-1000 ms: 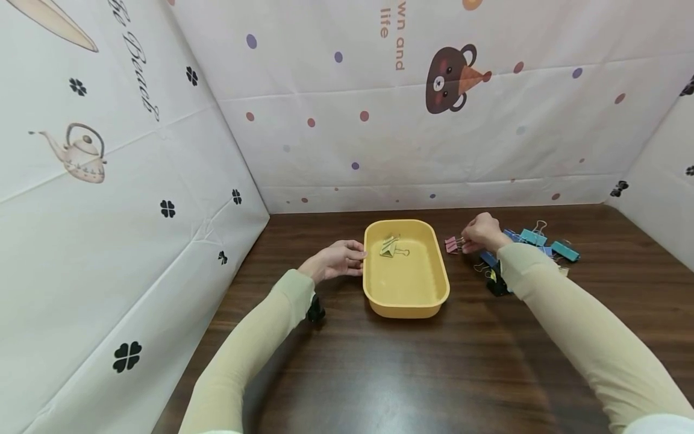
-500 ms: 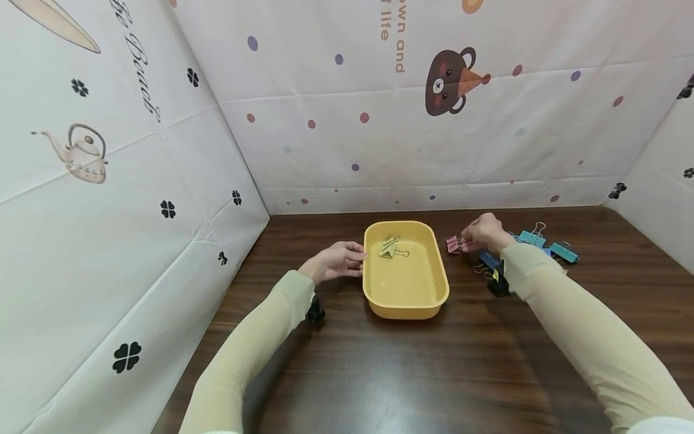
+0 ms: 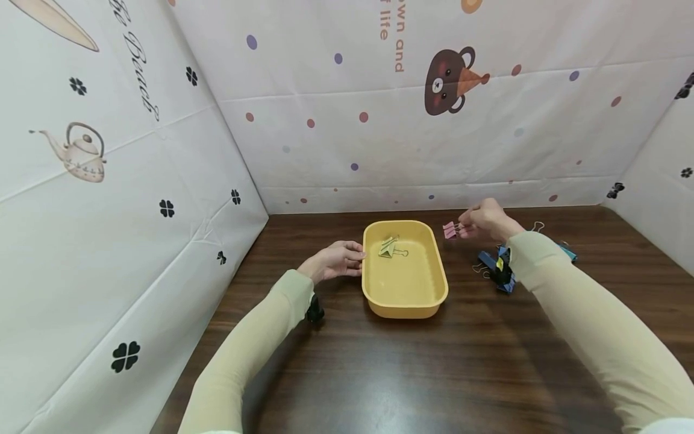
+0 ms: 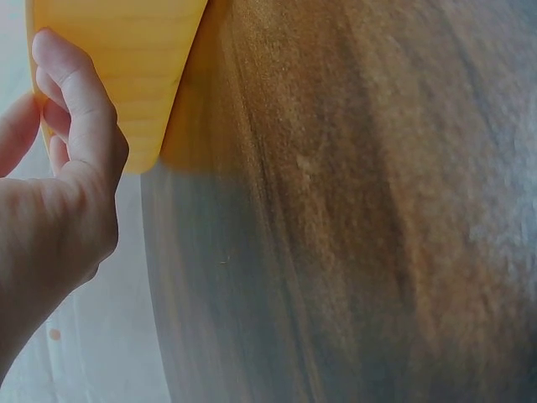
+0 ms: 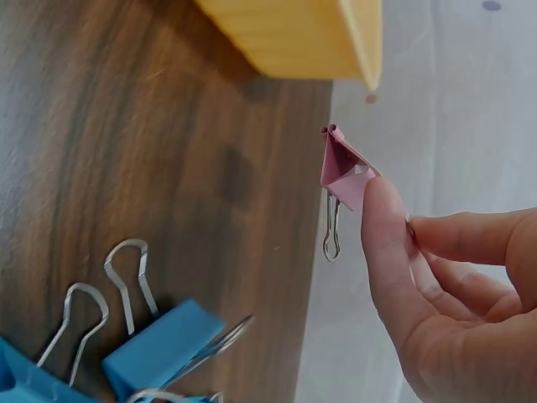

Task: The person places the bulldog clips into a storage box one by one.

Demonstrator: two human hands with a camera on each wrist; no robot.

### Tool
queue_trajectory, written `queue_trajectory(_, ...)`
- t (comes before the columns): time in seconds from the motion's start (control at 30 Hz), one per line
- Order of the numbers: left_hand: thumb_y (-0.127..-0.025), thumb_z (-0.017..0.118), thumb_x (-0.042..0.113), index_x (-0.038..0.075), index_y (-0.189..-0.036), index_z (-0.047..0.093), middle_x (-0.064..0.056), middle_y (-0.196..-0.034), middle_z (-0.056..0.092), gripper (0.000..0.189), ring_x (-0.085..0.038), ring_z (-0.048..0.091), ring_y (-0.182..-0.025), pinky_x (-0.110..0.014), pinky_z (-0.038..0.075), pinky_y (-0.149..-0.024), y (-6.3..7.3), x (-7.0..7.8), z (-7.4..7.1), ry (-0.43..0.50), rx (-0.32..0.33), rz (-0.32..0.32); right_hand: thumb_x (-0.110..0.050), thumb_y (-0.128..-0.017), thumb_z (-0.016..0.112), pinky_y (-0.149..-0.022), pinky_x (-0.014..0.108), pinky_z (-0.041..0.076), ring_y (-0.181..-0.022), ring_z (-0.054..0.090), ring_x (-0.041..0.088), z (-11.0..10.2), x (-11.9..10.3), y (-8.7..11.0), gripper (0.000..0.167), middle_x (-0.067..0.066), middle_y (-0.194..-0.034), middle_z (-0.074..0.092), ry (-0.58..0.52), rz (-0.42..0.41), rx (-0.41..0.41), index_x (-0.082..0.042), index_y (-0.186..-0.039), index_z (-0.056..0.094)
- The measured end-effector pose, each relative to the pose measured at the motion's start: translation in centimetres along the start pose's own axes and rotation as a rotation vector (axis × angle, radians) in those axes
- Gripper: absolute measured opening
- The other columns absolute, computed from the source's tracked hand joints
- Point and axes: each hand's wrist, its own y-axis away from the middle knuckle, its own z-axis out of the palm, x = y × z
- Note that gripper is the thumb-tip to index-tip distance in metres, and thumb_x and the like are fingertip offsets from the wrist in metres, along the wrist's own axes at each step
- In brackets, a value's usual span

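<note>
My left hand (image 3: 338,260) holds the left rim of a yellow tray (image 3: 403,295), its bent fingers (image 4: 88,96) against the outer wall in the left wrist view. Inside the tray lie pale yellow binder clips (image 3: 387,248). To the right of the tray, my right hand (image 3: 485,218) pinches a pink binder clip (image 3: 450,230) by a wire handle between thumb and fingertips. In the right wrist view this pink clip (image 5: 342,172) hangs above the table, with its other wire handle free.
Blue and black binder clips (image 3: 488,260) lie below my right hand, partly hidden by the sleeve. A teal clip (image 5: 164,348) shows near the right hand in its wrist view. White printed sheets (image 3: 325,150) stand behind the brown table (image 3: 379,367) and at its sides.
My right hand has lifted the pink binder clip off the table and moved it slightly back. The left hand and tray have stayed nearly in place.
</note>
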Motion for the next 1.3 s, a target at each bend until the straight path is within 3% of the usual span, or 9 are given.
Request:
queue_trajectory(0.2,-0.098,0.051,0.002,0.005,-0.103,0.049,-0.008,-0.087,0.057,0.006,-0.016,0.057,-0.07,-0.031,0.056,-0.067,0.0,0.0,0.0,-0.005,-0.002,0.005,0.002,-0.097,0.046,-0.077,0.034,0.06,-0.066,0.07,0.014,0.7,-1.6,0.2,0.034,0.006,-0.075,0.068,0.034,-0.023,-0.02,0.021,-0.125,0.045)
queue_trajectory(0.5,-0.098,0.052,0.002,0.005,-0.102,0.05,-0.009,-0.087,0.058,0.006,-0.017,0.057,-0.071,-0.031,0.056,-0.067,0.0,0.0,0.0,0.006,0.002,0.006,0.0,-0.097,0.049,-0.069,0.031,0.06,-0.063,0.067,0.013,2.5,-3.3,0.5,0.03,0.006,-0.076,0.069,0.042,-0.053,-0.053,0.018,-0.121,0.049)
queue_trajectory(0.8,-0.098,0.051,0.001,0.007,-0.1,0.05,-0.009,-0.088,0.057,0.006,-0.017,0.057,-0.07,-0.03,0.056,-0.067,0.0,-0.1,0.0,0.002,-0.006,0.009,-0.003,-0.095,0.055,-0.061,0.027,0.058,-0.061,0.065,0.011,4.8,-3.9,0.3,0.031,0.004,-0.075,0.07,0.2,-0.115,-0.042,0.017,-0.119,0.054)
queue_trajectory(0.93,-0.098,0.051,0.002,0.006,-0.101,0.05,-0.009,-0.088,0.057,0.006,-0.017,0.057,-0.07,-0.031,0.056,-0.066,-0.1,-0.1,0.0,-0.003,-0.002,0.008,-0.005,-0.094,0.058,-0.061,0.029,0.058,-0.061,0.066,0.012,5.4,-4.2,0.2,0.03,0.009,-0.081,0.073,0.254,-0.133,-0.033,0.013,-0.118,0.058)
queue_trajectory(1.1,-0.098,0.051,0.002,0.006,-0.1,0.051,-0.009,-0.087,0.057,0.005,-0.017,0.057,-0.07,-0.031,0.056,-0.066,0.0,-0.1,-0.1,0.0,0.005,0.011,-0.004,-0.093,0.056,-0.061,0.032,0.059,-0.064,0.067,0.016,4.9,-4.1,0.3,0.027,0.018,-0.091,0.072,0.318,-0.175,-0.005,0.011,-0.116,0.058)
queue_trajectory(1.3,-0.098,0.051,0.002,0.008,-0.097,0.051,-0.008,-0.086,0.057,0.006,-0.017,0.056,-0.07,-0.031,0.056,-0.066,0.0,0.0,0.1,-0.001,0.001,0.005,-0.001,-0.091,0.055,-0.056,0.031,0.058,-0.055,0.064,0.012,2.2,-3.0,0.7,0.027,0.0,-0.068,0.068,0.333,-0.178,0.051,0.015,-0.112,0.058)
